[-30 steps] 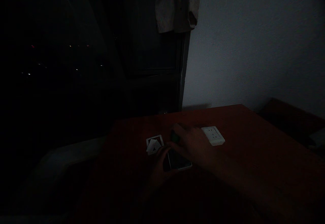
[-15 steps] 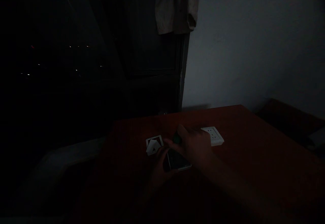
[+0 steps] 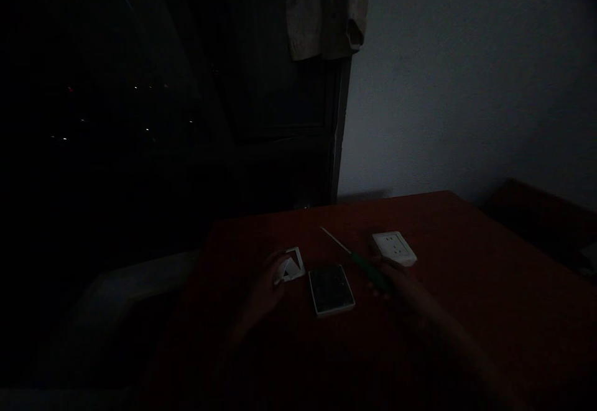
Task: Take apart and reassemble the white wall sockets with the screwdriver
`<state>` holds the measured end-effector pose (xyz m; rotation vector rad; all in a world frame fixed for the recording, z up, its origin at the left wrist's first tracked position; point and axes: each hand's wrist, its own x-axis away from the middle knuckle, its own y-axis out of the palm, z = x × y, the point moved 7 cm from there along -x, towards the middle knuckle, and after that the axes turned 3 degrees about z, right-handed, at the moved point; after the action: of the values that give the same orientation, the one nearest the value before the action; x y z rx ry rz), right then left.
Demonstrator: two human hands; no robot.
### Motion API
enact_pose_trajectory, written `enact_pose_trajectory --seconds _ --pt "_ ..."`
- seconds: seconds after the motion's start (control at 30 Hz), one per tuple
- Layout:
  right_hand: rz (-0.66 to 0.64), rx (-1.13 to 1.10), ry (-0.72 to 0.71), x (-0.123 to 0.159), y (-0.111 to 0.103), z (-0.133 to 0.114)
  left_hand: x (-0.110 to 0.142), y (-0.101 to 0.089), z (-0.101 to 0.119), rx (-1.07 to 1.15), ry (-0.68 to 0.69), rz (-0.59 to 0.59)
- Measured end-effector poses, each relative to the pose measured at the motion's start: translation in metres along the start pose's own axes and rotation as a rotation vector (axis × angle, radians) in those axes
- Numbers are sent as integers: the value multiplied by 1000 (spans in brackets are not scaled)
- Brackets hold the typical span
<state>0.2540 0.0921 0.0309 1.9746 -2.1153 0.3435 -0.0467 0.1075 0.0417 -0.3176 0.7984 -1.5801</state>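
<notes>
My right hand (image 3: pixel 396 277) is closed around the green handle of a screwdriver (image 3: pixel 370 269), whose thin metal shaft points up and to the left above the table. At the left, my left hand (image 3: pixel 265 283) has its fingers and thumb at the left side of a loose white cover plate (image 3: pixel 291 267), which lies over a square white frame (image 3: pixel 301 262). Between the hands, a square socket unit (image 3: pixel 332 290) lies with its dark back facing up and a white rim round it. Neither hand touches it.
A white wall socket (image 3: pixel 394 246) lies face up just beyond my right hand on the reddish table (image 3: pixel 420 212). Behind the table are a dark window (image 3: pixel 280 100), hanging cloth (image 3: pixel 321 13) and a pale wall (image 3: pixel 443 87). The room is very dim.
Both hands have left the dark-backed socket unit. My left hand has moved left to the white cover plate; my right hand has moved right with the screwdriver, now tilted over sideways.
</notes>
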Motion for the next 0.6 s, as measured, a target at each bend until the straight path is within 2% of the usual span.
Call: enact_pose_trajectory --seconds 0.07,0.13,0.33,0.47,0.6 --pt "11 -134 202 3 1 34 -8 -5 -1 -64 59 -83" --pt "17 -167 239 6 4 46 -14 -6 -4 -112 86 -153" --pt "-39 -162 126 12 13 40 -16 0 -17 -186 99 -238" --pt "-77 -200 125 13 17 45 -17 0 -20 -209 82 -226" --pt "-207 -297 138 16 26 49 -18 -5 -12 -174 -9 -170"
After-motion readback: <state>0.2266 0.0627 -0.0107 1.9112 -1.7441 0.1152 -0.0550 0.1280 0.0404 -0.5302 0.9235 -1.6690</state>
